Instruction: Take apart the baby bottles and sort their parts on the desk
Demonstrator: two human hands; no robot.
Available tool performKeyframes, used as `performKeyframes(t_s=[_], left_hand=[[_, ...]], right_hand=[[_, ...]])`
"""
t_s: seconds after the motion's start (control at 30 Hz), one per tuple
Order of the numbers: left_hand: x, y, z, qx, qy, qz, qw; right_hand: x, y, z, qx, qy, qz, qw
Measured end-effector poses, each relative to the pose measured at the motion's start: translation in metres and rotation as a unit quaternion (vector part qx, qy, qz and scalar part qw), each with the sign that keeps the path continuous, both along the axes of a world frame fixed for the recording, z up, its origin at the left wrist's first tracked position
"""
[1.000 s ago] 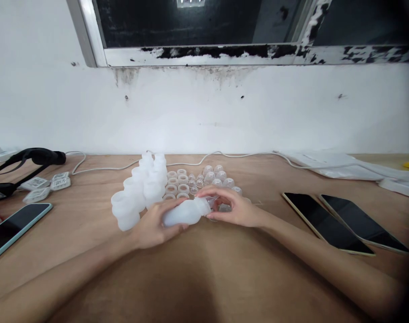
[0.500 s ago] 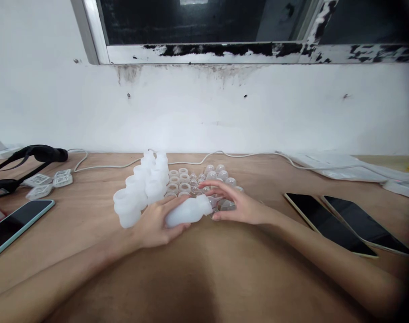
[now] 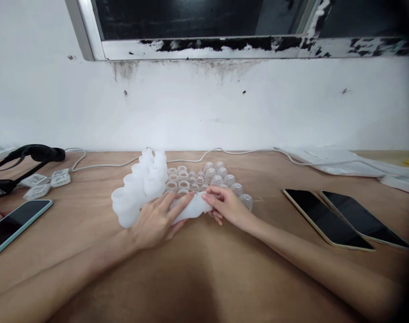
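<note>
My left hand (image 3: 157, 220) is wrapped round a translucent white baby bottle (image 3: 193, 207), which lies tilted sideways with its mouth toward the right. At that mouth end, my right hand (image 3: 228, 204) is closed, thumb and fingers pressed against the neck. Whatever sits inside the mouth is hidden behind these fingers. Just beyond the hands are white screw rings (image 3: 183, 185), small clear nipples (image 3: 200, 180) and clear dome caps (image 3: 229, 180) in rows. Several more white bottles (image 3: 125, 204) stand upright beside my left hand.
A phone (image 3: 19, 226) and black headgear (image 3: 39, 154) lie at the left, near small white cases (image 3: 60, 178). Two phones (image 3: 325, 217) (image 3: 362, 220) rest at the right. A white cable (image 3: 254, 152) runs along the wall, past a plastic packet (image 3: 332, 162).
My right hand has closed from a looser grip around a clear piece at the bottle's mouth and now presses on the neck. My left fingers have shifted over the bottle.
</note>
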State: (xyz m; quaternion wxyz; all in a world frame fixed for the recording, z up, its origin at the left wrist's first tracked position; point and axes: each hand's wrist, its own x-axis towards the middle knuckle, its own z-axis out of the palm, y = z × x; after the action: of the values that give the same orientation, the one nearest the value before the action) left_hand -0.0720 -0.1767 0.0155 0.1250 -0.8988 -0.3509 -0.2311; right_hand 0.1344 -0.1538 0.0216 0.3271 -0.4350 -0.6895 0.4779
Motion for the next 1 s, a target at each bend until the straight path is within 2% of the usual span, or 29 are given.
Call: performKeyframes(t_s=[0.1, 0.17, 0.23, 0.3, 0.43, 0.53, 0.6, 0.7, 0.77, 0.8, 0.87, 0.9, 0.93, 1.0], left_hand=[[0.002, 0.001, -0.003, 0.090, 0.019, 0.016, 0.996], [0.003, 0.003, -0.005, 0.105, 0.009, 0.013, 0.994], [0.003, 0.005, -0.005, 0.105, -0.001, 0.007, 0.994], [0.003, 0.006, -0.005, 0.072, -0.016, 0.006, 0.997], [0.001, 0.006, -0.004, -0.047, -0.059, 0.027, 0.997], [0.001, 0.003, -0.006, -0.075, -0.051, 0.033, 0.995], [0.002, 0.002, -0.007, -0.050, -0.040, 0.035, 0.997], [0.004, 0.000, -0.006, 0.001, -0.036, 0.042, 0.998], [0.006, -0.001, -0.005, -0.017, -0.052, 0.038, 0.998], [0.007, -0.002, -0.003, -0.048, -0.070, 0.035, 0.996], [0.008, -0.003, -0.001, -0.136, -0.134, 0.035, 0.981], [0.008, -0.004, 0.000, -0.182, -0.174, 0.039, 0.967], [0.008, -0.004, 0.001, -0.225, -0.212, 0.044, 0.950], [0.007, -0.005, 0.002, -0.293, -0.263, 0.053, 0.918]], right_hand=[[-0.004, -0.003, 0.003, -0.105, 0.046, -0.017, 0.993], [-0.004, -0.004, 0.007, -0.148, 0.047, -0.006, 0.988], [-0.003, -0.004, 0.010, -0.160, 0.026, 0.012, 0.987], [-0.001, -0.003, 0.011, -0.111, 0.002, 0.023, 0.994], [0.003, -0.003, 0.009, 0.078, -0.055, 0.031, 0.995], [0.003, -0.007, 0.005, 0.148, -0.073, 0.014, 0.986], [0.002, -0.010, 0.004, 0.145, -0.064, -0.004, 0.987], [0.000, -0.012, 0.008, 0.083, -0.062, -0.021, 0.994], [0.004, -0.011, 0.016, 0.055, -0.084, 0.004, 0.995], [0.008, -0.010, 0.022, 0.069, -0.103, 0.023, 0.992], [0.022, -0.006, 0.034, 0.153, -0.148, 0.040, 0.976], [0.032, -0.004, 0.038, 0.210, -0.174, 0.020, 0.962], [0.044, -0.003, 0.041, 0.261, -0.206, -0.014, 0.943], [0.068, -0.001, 0.039, 0.335, -0.305, -0.103, 0.885]])
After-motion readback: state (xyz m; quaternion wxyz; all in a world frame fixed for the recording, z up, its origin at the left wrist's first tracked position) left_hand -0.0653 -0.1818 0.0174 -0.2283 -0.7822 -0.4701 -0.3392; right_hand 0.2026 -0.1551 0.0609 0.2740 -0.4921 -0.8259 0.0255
